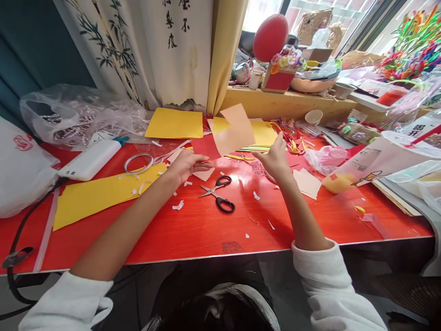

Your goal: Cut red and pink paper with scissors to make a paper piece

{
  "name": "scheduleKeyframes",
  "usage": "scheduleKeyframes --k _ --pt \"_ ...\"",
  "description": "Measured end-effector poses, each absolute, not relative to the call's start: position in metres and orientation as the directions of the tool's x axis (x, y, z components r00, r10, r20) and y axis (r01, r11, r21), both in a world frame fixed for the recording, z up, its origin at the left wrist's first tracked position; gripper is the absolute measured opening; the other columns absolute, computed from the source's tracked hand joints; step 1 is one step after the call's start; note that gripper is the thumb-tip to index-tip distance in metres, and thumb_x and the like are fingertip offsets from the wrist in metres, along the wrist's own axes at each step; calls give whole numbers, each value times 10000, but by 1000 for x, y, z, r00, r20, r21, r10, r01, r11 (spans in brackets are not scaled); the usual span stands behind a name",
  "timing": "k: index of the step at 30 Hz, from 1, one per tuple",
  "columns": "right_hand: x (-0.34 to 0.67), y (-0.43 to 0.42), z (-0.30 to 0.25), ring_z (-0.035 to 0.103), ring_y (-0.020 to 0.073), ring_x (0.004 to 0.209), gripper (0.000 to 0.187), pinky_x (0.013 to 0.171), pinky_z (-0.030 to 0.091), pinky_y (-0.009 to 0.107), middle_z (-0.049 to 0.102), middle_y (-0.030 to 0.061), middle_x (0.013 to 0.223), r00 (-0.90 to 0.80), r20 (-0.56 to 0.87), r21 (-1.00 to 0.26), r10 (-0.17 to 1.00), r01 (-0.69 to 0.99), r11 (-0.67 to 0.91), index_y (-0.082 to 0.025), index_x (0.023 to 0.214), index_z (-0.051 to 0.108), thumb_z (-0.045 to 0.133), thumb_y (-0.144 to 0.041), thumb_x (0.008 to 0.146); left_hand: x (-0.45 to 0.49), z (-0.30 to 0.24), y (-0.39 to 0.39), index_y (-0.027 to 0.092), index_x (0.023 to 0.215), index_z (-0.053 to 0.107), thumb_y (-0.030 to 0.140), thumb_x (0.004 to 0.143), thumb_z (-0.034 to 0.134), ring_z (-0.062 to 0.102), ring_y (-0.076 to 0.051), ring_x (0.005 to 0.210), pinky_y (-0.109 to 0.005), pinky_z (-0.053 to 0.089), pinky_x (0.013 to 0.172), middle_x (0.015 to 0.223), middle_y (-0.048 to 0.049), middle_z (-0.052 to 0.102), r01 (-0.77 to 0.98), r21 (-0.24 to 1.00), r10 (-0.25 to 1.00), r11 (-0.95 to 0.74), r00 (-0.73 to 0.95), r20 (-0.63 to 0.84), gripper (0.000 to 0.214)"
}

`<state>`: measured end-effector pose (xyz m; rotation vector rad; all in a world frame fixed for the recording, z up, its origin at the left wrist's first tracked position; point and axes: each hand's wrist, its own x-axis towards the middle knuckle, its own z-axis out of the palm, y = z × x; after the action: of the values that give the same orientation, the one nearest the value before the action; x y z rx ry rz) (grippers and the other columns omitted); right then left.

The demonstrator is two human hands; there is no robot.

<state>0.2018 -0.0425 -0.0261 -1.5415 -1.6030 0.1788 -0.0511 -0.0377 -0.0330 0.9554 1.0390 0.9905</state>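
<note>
My left hand (189,165) is closed on the lower edge of a piece of red paper (206,146), above the table. A beige sheet of paper (236,133) overlaps the red piece and tilts up to the right; whether the two are joined I cannot tell. To the right of the beige sheet, my right hand (276,158) is open, thumb and fingers apart, with nothing in it. Black-handled scissors (217,193) lie on the table between my forearms, blades slightly apart and pointing left. White paper scraps (178,205) are scattered around them.
Yellow paper sheets (175,123) lie at the back, and long yellow strips (103,195) at left beside a tape roll (138,163) and a white power bank (91,159). A drink cup (382,161) leans at right. Plastic bags (20,170) crowd the left edge.
</note>
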Motion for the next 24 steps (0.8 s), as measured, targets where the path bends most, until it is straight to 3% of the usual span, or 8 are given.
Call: scheduleKeyframes --k 3,5,7,8,13,20,22,24 --pt "190 -58 -22 479 322 1181 591 987 389 482 488 217 1267 89 452 -561 888 802 205 -98 1289 459 635 -279 754 -58 -41 -29 99 632 594 74 633 670 692 -168 580 -239 569 618 637 -132 713 -149 947 953 284 155 -261 80" --pt "175 -73 -16 570 255 1040 388 893 464 404 592 135 1144 -278 250 -573 928 730 373 -164 1166 571 581 -329 814 -62 -43 -25 92 625 608 64 624 669 684 -161 559 -218 562 584 637 -134 712 -141 947 952 287 147 -267 68" --pt "160 -88 -13 582 237 1012 351 856 475 365 608 96 1129 -602 -7 -574 798 656 489 -204 1110 613 617 -356 794 -65 -42 -23 86 616 630 73 625 682 677 -150 545 -194 552 556 640 -131 712 -140 948 951 286 164 -262 54" --pt "154 -94 -13 573 243 1031 374 869 464 363 593 97 1159 -662 -78 -549 745 653 522 -208 1123 610 642 -338 773 -67 -41 -22 84 610 641 87 627 694 674 -145 542 -186 548 548 643 -128 713 -137 950 950 281 180 -255 56" --pt "145 -103 -19 554 257 1039 351 830 444 343 571 120 1146 -606 -136 -429 783 749 505 -200 1169 563 548 -297 832 -76 -32 -20 93 640 685 169 623 763 672 -141 556 -193 557 579 668 -118 719 -97 967 941 238 271 -204 110" --pt "143 -106 -24 592 222 726 243 574 366 289 656 93 846 -538 -109 -282 836 823 493 -179 937 657 608 -287 724 -79 -30 -18 100 726 687 189 619 768 677 -150 562 -238 573 621 690 -103 724 -135 974 954 183 264 -143 162" --pt "143 -107 -24 585 204 657 177 543 352 286 656 66 732 -528 -101 -347 843 813 468 -180 844 675 601 -277 716 -80 -28 -18 99 731 693 190 628 757 674 -142 554 -220 567 600 698 -104 726 -149 975 956 166 267 -123 152" --pt "147 -106 -23 578 174 597 163 517 374 274 651 36 689 -523 -138 -531 841 756 383 -186 822 683 576 -261 725 -80 -25 -18 95 716 699 191 634 751 670 -131 546 -201 560 584 696 -103 726 -159 975 958 154 264 -109 137"
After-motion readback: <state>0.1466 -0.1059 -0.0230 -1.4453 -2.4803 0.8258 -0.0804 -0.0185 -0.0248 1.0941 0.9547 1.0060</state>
